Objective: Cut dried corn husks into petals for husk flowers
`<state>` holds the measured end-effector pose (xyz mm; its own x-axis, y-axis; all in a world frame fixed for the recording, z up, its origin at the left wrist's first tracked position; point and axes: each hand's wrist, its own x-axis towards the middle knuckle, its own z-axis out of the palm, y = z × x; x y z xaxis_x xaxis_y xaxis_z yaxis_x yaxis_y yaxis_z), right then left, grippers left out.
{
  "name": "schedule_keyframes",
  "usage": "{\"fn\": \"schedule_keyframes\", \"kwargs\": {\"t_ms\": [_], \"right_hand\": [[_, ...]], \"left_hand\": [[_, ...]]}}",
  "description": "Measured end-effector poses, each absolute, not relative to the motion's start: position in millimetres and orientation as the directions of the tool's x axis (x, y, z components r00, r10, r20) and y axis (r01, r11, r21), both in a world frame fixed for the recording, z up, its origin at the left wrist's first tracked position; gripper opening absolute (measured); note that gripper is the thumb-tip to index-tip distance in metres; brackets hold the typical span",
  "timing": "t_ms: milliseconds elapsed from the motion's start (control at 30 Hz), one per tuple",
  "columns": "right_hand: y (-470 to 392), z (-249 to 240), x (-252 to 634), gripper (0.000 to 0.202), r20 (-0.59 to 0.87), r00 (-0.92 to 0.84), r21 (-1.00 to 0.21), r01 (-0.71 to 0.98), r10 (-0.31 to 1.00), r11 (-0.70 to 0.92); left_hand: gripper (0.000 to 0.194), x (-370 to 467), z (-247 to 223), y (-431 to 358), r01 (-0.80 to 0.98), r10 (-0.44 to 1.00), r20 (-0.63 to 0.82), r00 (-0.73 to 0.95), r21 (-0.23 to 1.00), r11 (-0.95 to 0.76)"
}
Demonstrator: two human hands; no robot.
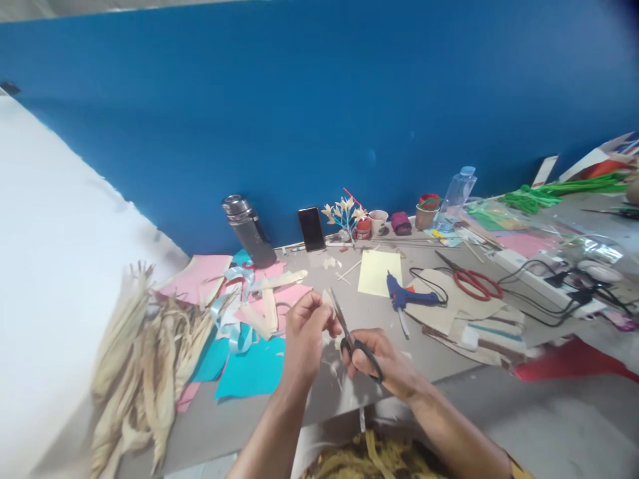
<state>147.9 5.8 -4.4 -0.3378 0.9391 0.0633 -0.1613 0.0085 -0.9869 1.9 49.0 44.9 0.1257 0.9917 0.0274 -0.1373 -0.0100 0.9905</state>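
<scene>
My left hand (305, 332) is closed, pinching a small pale piece of dried husk (326, 297) above the table. Black-handled scissors (342, 324) are in my right hand (392, 366), with its fingers through the loops. The blades point up and away, right beside the pale piece; whether they touch it I cannot tell. Pale scraps (335, 376) lie on the table under both hands. Left of my left hand are cut husk strips (269, 306) on pink paper (299, 293), and blue paper sheets (252, 369).
Bundled dried husks (160, 372) hang over the left edge. A thermos (249, 229), a phone (311, 229) and husk flowers (344, 211) stand by the blue wall. To the right lie a blue glue gun (409, 294), red-handled scissors (476, 285) and a power strip (539, 276) with cables.
</scene>
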Motion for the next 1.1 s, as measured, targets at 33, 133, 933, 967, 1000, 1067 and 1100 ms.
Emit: {"fn": "schedule_keyframes", "kwargs": {"t_ms": [33,133,933,967,1000,1067,1100], "right_hand": [[5.8,-5.1,148.0,0.065,0.064,-0.337,-0.987,-0.158,0.939,0.011],[5.3,-6.1,147.7,0.062,0.063,-0.331,-0.989,-0.149,0.942,0.013],[1.9,-12.6,144.0,0.054,0.008,-0.306,-0.992,-0.119,0.952,-0.03],[1.4,-11.4,144.8,0.056,0.022,-0.33,-0.99,-0.138,0.944,-0.025],[1.0,-10.2,145.6,0.059,0.034,-0.349,-0.988,-0.151,0.936,-0.021],[0.7,-7.8,146.6,0.061,0.047,-0.363,-0.987,-0.159,0.931,-0.012],[0.8,-6.8,146.9,0.062,0.047,-0.361,-0.988,-0.153,0.931,-0.009]], "left_hand": [[0.016,1.8,45.7,48.4,-0.126,0.992,0.026,0.121,0.992,-0.011],[0.015,1.5,47.6,47.4,-0.109,0.994,0.028,0.11,0.994,-0.016],[0.017,-3.1,41.5,46.6,-0.207,0.983,0.002,0.186,0.978,0.037],[0.017,-2.9,41.9,46.5,-0.209,0.982,-0.003,0.187,0.977,0.043],[0.017,-2.7,42.4,46.4,-0.209,0.982,-0.008,0.188,0.977,0.048],[0.017,-2.2,43.6,46.3,-0.207,0.982,-0.012,0.19,0.977,0.052],[0.017,-2.1,44.1,46.4,-0.205,0.982,-0.014,0.191,0.977,0.054]]}}
